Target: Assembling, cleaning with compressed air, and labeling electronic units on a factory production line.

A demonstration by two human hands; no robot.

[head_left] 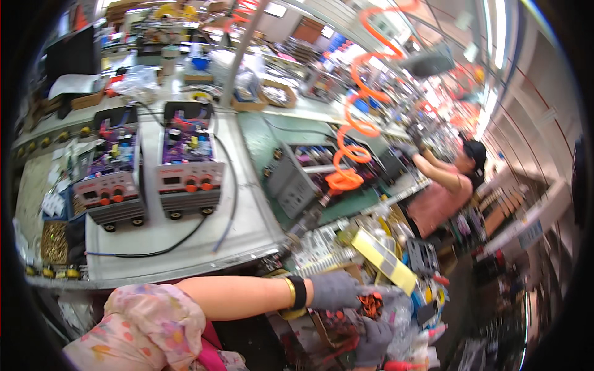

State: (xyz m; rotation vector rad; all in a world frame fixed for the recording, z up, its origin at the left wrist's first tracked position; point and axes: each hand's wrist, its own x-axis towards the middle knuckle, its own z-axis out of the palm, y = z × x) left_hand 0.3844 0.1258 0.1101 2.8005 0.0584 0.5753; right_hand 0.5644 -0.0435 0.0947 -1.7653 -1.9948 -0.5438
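My left hand (334, 290), in a grey glove, reaches across to the bins at the lower right. It is closed at the edge of a clear plastic bag (401, 312). Small orange-and-black parts (371, 305) show at the bag's mouth, between my two hands. Just below them is my right hand (373, 341), also grey-gloved, its fingers curled; what they hold is hidden. Two open-topped machines (190, 179) (111, 191) with red knobs and bare circuit boards stand on the white bench at the left.
A grey-cased machine (297, 188) lies on the green mat (253, 133). An orange coiled hose (346, 151) hangs above it. Black cable (234, 198) runs over the white bench. A yellow strip (383, 263) leans among bins. A co-worker (442, 188) stands at the right.
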